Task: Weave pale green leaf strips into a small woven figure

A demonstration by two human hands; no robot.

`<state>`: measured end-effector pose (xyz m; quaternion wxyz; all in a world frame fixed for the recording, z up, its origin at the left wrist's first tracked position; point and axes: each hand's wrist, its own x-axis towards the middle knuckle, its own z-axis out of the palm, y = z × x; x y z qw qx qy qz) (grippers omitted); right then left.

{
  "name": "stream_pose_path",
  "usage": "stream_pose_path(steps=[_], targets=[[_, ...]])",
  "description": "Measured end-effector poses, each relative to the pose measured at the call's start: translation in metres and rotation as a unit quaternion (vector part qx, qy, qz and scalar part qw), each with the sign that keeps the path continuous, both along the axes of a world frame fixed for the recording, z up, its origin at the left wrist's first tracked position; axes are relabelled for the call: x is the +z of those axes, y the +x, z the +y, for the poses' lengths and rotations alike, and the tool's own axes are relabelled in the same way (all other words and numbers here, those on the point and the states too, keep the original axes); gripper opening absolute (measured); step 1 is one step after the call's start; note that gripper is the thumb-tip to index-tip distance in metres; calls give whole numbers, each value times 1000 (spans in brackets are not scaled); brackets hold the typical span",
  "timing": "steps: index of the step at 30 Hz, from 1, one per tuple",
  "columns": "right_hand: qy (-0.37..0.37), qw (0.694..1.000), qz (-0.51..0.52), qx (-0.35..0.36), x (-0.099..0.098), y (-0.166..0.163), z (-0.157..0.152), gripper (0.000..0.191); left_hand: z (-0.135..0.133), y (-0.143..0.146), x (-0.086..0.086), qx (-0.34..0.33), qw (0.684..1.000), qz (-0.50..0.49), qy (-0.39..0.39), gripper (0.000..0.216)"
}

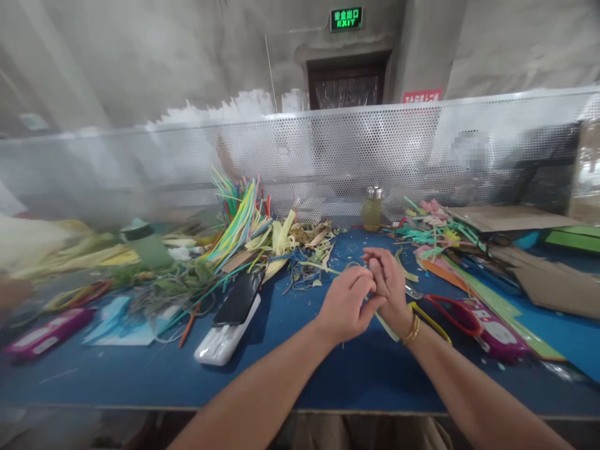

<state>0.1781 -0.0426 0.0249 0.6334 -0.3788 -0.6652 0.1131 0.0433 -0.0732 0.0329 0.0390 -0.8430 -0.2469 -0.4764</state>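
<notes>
Over the blue tabletop (pixel 290 350) my two hands meet. My left hand (pixel 349 303) is closed, thumb and fingers pinched together against the other hand. My right hand (pixel 388 284), with a gold bracelet at the wrist, has its fingers bent and pressed close to the left fingertips. A thin pale green strip (pixel 385 327) runs through the hands, one end showing below the right palm and another off to the left; the gripped part is hidden. Just right of my right wrist lie scissors with red handles (pixel 458 314) and a yellow loop-like piece (pixel 434 324).
A phone (pixel 240 297) rests on a white case (pixel 227 340). Behind are coloured pipe cleaners (pixel 239 215), pale husks (pixel 282 234) and a glass jar (pixel 373 211). At right sit a purple box (pixel 497 331) and cardboard (pixel 548 281). Someone's blurred hand (pixel 14 292) shows at far left.
</notes>
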Motion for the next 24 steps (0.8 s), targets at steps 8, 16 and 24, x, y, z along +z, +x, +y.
stream_pose_path(steps=[8, 16, 24], targets=[[-75, 994, 38, 73, 2, -6, -13, 31, -10, 5, -7, 12, 995, -32, -96, 15], [-64, 992, 109, 4, 7, 7, 3, 34, -24, 14, 1, 11, 992, -14, -126, 22], [-80, 977, 196, -40, 6, 17, 19, 27, 7, -14, 11, 179, 975, -27, -127, 36]])
